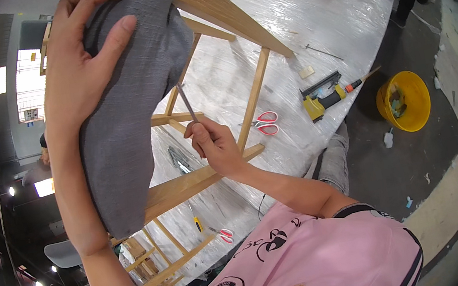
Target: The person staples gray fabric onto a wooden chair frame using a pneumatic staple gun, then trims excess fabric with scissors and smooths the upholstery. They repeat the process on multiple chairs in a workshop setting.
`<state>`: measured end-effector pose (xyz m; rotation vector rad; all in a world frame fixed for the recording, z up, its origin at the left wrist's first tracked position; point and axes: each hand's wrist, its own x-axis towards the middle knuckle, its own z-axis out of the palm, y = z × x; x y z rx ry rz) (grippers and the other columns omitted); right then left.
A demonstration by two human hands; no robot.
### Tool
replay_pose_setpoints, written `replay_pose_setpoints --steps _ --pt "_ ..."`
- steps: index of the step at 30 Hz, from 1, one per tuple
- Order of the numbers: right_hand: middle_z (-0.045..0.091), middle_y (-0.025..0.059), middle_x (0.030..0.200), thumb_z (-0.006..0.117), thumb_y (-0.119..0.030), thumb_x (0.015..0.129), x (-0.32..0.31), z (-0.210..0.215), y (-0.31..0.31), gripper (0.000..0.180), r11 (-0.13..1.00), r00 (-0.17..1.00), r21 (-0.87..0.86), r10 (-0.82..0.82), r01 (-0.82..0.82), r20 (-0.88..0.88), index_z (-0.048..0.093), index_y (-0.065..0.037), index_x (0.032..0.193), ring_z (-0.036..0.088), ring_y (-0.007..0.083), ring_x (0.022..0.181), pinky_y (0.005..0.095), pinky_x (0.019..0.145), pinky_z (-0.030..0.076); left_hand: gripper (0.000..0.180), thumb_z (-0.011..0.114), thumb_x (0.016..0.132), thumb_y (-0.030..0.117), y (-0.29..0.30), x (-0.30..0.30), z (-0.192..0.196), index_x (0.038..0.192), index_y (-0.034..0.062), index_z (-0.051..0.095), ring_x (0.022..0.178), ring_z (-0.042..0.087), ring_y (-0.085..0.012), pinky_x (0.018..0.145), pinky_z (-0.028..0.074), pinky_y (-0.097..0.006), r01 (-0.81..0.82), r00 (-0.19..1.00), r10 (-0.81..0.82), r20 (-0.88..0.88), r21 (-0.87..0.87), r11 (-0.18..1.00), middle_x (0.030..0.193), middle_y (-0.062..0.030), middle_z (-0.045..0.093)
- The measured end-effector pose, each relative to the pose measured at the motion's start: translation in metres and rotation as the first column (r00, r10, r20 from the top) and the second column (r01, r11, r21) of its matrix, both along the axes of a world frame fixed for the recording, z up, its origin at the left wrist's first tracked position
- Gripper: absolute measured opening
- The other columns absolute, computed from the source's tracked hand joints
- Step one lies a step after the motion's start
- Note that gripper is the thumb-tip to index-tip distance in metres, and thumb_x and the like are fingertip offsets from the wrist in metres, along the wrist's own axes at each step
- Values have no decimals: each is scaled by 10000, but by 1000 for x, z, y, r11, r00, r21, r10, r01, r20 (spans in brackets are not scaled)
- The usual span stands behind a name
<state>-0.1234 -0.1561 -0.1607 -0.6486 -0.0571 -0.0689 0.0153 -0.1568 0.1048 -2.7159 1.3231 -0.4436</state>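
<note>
Shirt: nearest to me I see a pink shirt (322, 253) with dark trim filling the lower edge, both bare forearms rising out of it
Right hand: my right hand (214, 142) is clenched around a thin metal tool (187, 103), a slim grey blade or rod whose exact kind I cannot tell; its tip points up and touches the lower edge of the fabric
Left hand: my left hand (81, 64) is spread flat with fingers curled over the top of the grey upholstery fabric (129, 110), pressing and gripping it against the padded part it covers
Fabric: the grey cloth wraps a cushioned piece resting on the wooden chair frame (199, 180), hanging down on my left side and reaching the pale rail below
Frame: light wood legs and rails run diagonally beneath both hands; more wooden frames (158, 266) lie lower left
Work surface: a table wrapped in clear plastic film (293, 21) lies under the frame
Further out: red-handled scissors (264, 123) lie just right of a frame leg, a yellow nail gun (323, 99) beyond them, a second pair of scissors (224, 235) near my shirt
Floor: a yellow bucket (406, 101) stands on the dark floor to the far right
</note>
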Motion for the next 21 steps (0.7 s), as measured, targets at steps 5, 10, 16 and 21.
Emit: replay_pose_setpoints --steps 5,10,16,21 --pt "445 -47 579 485 -408 1114 -17 -24 -2 433 994 996 68 89 -87 -27 660 -23 1020 397 38 528 242 500 311 330 791 876 293 -18 -31 0 1163 140 735 1164 618 -258 1030 451 -400 139 972 -168 167 173 975 1221 -66 651" --pt "467 -49 606 511 -363 1109 -3 -54 -40 391 987 941 -114 -141 110 -307 695 -21 1066 414 38 538 240 521 339 380 821 804 205 -47 -54 -30 1164 155 709 1021 590 -257 907 459 -392 120 974 -203 105 519 846 1064 -41 627" --pt "509 -20 603 570 -396 1082 -1 -40 -61 416 998 988 -38 -63 58 -140 718 -8 1086 468 42 563 232 528 375 487 757 813 60 -32 -28 -46 1277 162 653 876 582 -233 838 463 -372 138 972 -216 88 529 837 929 -45 618" --pt "494 -25 563 474 -415 1115 -6 -39 -52 459 969 970 58 240 -242 37 680 -5 1104 486 51 496 230 496 410 467 719 818 -1 -36 -36 -32 1249 164 653 806 549 -213 758 456 -363 82 991 -49 -128 275 958 887 -34 611"
